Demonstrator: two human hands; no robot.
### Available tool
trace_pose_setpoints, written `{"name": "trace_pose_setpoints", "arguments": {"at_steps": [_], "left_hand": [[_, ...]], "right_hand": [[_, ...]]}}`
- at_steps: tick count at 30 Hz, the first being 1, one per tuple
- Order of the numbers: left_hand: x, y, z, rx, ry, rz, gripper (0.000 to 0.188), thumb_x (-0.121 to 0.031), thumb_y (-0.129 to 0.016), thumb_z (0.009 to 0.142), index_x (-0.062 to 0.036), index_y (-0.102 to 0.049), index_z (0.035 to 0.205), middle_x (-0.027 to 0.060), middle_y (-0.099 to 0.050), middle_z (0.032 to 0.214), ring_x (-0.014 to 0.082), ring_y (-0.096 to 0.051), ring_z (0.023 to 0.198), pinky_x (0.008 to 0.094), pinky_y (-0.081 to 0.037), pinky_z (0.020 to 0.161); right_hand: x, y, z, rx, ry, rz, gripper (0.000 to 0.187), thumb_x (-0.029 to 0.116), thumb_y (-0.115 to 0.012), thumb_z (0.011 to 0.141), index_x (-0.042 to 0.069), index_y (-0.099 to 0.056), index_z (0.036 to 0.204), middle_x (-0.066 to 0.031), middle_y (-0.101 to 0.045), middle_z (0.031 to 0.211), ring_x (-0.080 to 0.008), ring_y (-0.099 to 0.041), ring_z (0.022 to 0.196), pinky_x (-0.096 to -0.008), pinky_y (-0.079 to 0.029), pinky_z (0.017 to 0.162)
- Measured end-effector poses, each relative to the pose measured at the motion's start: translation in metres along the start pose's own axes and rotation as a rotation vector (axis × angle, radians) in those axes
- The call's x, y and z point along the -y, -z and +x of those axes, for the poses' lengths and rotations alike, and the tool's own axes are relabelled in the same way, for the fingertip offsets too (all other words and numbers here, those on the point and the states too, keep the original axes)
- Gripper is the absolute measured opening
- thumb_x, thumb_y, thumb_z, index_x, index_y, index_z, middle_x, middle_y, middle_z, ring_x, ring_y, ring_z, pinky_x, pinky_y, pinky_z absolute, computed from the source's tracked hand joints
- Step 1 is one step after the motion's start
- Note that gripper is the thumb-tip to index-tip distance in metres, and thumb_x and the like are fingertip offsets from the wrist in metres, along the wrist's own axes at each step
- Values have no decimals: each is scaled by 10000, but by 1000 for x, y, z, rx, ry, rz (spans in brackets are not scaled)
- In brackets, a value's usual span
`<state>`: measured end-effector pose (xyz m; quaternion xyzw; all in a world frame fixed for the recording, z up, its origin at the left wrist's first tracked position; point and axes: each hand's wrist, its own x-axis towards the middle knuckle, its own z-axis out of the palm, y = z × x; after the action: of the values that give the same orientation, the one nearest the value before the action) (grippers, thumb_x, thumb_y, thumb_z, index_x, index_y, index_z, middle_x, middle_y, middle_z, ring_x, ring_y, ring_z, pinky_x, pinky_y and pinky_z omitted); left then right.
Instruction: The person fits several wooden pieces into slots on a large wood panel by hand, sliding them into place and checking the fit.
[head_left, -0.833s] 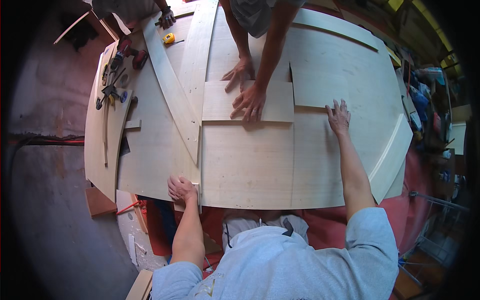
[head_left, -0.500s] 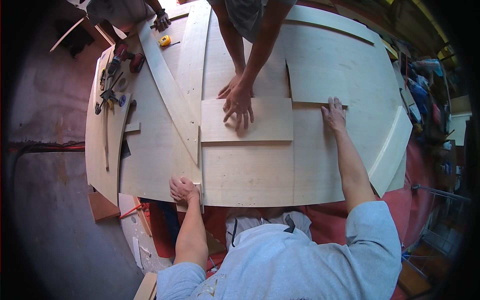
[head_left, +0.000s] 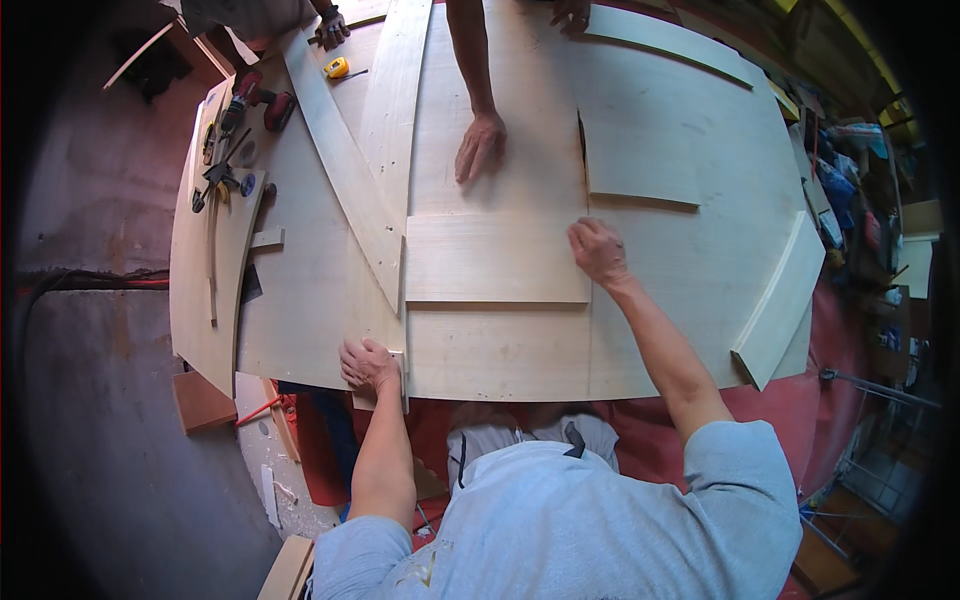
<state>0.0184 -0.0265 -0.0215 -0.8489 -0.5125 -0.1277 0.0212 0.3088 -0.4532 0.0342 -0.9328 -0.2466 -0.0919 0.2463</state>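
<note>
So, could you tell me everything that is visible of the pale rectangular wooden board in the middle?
The pale rectangular wooden board looks smooth, with faint lengthwise grain. It lies flat on the large pale wooden panel, with a thin shadow along its near edge. Its left end meets or nearly meets the long pale wooden plank; the person's right hand is at its right end, contact unclear.

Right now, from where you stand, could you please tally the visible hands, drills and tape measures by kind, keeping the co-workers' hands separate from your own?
Own hands: 2, left hand and right hand
Co-workers' hands: 3, centre hand, upper-left hand and top-edge hand
Red drill: 1
Yellow tape measure: 1
Total: 7
</note>
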Motion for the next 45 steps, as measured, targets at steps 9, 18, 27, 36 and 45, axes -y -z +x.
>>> {"name": "trace_pose_setpoints", "arguments": {"at_steps": [9, 18, 27, 36, 45], "left_hand": [[15, 31, -7, -129, -235, -218, 462, -256, -607, 982, -31, -585, 1385, 179, -558, 1481, 367, -499, 1385, 564, -343, 1146], [-12, 110, -174, 1418, 219, -695, 555, -527, -685, 996, 7, -694, 1148, 136, -751, 1020, 225, -737, 905, 378, -606, 811], [-16, 113, -197, 1503, 968, -1268, 503, -403, -783, 960, -83, -602, 1303, 120, -636, 1214, 296, -591, 1171, 500, -478, 1062], [-54, 170, -167, 1622, 327, -1374, 495, -466, -689, 1015, -103, -604, 1341, 66, -721, 1239, 218, -723, 1051, 388, -608, 854], [-165, 194, -149, 1960, -62, -1282, 499, -420, -605, 1075, -36, -562, 1391, 111, -673, 1347, 211, -665, 1218, 378, -602, 924]], "right_hand": [[138, -91, 63, 341, -53, -41, 787, 528, -714, 915, -3, -505, 1458, -175, -458, 1550, -344, -388, 1481, -539, -275, 1243], [146, -61, -90, 251, -24, 75, 855, 594, -814, 761, -13, -604, 1326, -186, -446, 1569, -347, -390, 1489, -584, -253, 1250], [160, -6, -148, 351, -155, 270, 653, 416, -806, 811, -69, -653, 1220, -209, -567, 1428, -385, -523, 1360, -472, -392, 1174], [107, 93, -159, 438, -310, 511, 658, 535, -716, 907, -32, -670, 1238, -238, -683, 1257, -406, -656, 1179, -474, -523, 1007], [69, 169, -284, 30, -993, 482, 717, 665, -674, 928, -48, -732, 886, -242, -719, 856, -297, -708, 817, -443, -544, 775]]}}
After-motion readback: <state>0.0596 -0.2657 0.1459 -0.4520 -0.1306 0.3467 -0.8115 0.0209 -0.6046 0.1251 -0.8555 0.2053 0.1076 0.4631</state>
